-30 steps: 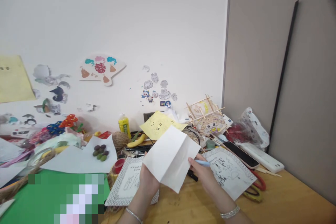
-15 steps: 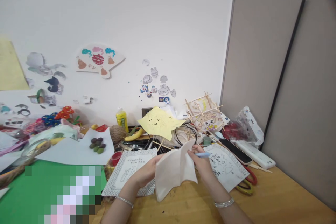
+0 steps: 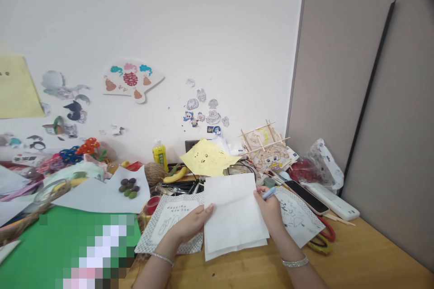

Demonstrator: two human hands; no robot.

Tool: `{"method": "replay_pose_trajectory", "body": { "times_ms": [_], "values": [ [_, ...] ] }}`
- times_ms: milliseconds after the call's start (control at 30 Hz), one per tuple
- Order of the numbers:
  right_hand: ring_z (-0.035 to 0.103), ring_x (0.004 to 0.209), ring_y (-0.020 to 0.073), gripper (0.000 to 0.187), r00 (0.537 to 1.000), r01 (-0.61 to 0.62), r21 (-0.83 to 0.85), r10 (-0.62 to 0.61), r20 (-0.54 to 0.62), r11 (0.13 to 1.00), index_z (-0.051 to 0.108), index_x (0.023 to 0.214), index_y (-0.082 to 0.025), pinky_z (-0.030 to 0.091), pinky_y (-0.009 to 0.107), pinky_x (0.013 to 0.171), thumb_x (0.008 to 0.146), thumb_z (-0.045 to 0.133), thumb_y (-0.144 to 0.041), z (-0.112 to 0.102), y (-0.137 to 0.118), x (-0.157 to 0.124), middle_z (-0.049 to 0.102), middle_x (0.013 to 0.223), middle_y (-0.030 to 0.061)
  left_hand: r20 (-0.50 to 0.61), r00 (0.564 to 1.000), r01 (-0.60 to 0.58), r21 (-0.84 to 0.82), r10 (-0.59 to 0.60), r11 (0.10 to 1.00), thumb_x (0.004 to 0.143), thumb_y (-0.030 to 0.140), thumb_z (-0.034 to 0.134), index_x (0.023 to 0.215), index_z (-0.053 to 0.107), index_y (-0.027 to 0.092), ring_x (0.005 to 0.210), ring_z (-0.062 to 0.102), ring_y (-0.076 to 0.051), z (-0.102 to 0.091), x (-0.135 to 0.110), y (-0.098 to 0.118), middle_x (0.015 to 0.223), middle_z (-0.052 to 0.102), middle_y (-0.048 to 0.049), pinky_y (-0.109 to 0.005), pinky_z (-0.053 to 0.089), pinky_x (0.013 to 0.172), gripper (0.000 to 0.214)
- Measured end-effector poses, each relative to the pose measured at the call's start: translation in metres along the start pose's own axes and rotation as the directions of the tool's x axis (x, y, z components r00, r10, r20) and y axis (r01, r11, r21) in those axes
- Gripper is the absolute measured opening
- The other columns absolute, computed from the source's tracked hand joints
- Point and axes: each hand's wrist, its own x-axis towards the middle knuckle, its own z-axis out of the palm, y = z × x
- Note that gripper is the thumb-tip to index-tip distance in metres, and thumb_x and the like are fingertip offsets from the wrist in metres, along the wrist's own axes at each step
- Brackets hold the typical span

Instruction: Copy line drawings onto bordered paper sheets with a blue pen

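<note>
A creased white sheet of paper (image 3: 233,214) is spread out between my hands just above the wooden desk (image 3: 356,257). My left hand (image 3: 191,225) grips its left edge, thumb on top. My right hand (image 3: 269,207) holds its right edge and also pinches a light blue pen (image 3: 269,193) between the fingers. Printed drawing sheets lie under each hand: one with a patterned border (image 3: 166,228) on the left, another (image 3: 296,216) on the right.
A green mat (image 3: 34,248) covers the left of the desk. Behind the paper lie a yellow note (image 3: 206,159), a yellow bottle (image 3: 159,154), twine, a wooden stick frame (image 3: 267,144), a phone (image 3: 307,196) and a white power strip (image 3: 335,205). A grey partition (image 3: 373,99) stands on the right.
The folded white paper, held tilted up a second ago, has been opened out and lowered flat toward the desk. Both hands stayed on its edges.
</note>
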Motion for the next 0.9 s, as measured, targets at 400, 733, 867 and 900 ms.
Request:
{"method": "replay_pose_trajectory", "body": {
  "times_ms": [400, 733, 867, 900],
  "values": [
    [0.047, 0.039, 0.0138, 0.035, 0.975, -0.070, 0.148, 0.036, 0.218, 0.987, 0.063, 0.086, -0.016, 0.038, 0.027, 0.043, 0.075, 0.059, -0.049, -0.002, 0.012, 0.008, 0.069, 0.062, 0.0042, -0.141, 0.990, 0.031, 0.047, -0.024, 0.998, 0.074, 0.066, 0.060, 0.089, 0.067, 0.016, 0.083, 0.063, -0.025, -0.015, 0.007, -0.008, 0.088, 0.072, -0.0078, -0.030, 0.048, 0.069, 0.053],
    [0.060, 0.082, 0.0269, 0.023, 0.858, 0.364, -0.111, -0.286, 0.427, 0.925, 0.073, 0.084, -0.019, 0.046, 0.037, 0.077, 0.076, 0.062, -0.037, 0.008, -0.004, -0.014, 0.066, 0.081, 0.0096, -0.031, 0.999, -0.045, -0.075, 0.043, 0.996, 0.058, 0.064, 0.076, 0.095, 0.070, 0.013, 0.087, 0.065, -0.026, -0.011, 0.000, 0.001, 0.091, 0.073, -0.0102, -0.033, 0.050, 0.078, 0.063],
    [0.060, 0.085, 0.0243, 0.025, 0.778, 0.216, 0.162, -0.270, 0.567, 0.963, 0.069, 0.083, -0.018, 0.046, 0.035, 0.080, 0.082, 0.058, -0.041, 0.004, -0.017, -0.019, 0.065, 0.083, 0.0071, -0.050, 0.996, -0.077, -0.118, 0.072, 0.990, 0.054, 0.067, 0.077, 0.097, 0.069, 0.012, 0.084, 0.066, -0.026, -0.008, -0.001, 0.003, 0.092, 0.072, -0.0121, -0.034, 0.051, 0.078, 0.070],
    [0.060, 0.085, 0.0236, 0.026, 0.756, 0.148, 0.214, -0.250, 0.605, 0.966, 0.067, 0.082, -0.018, 0.047, 0.034, 0.079, 0.082, 0.058, -0.042, 0.003, -0.019, -0.020, 0.065, 0.083, 0.0063, -0.051, 0.996, -0.077, -0.120, 0.072, 0.990, 0.055, 0.066, 0.078, 0.097, 0.069, 0.012, 0.084, 0.066, -0.026, -0.007, 0.000, 0.003, 0.092, 0.072, -0.0124, -0.034, 0.051, 0.077, 0.069]
  ]
}}
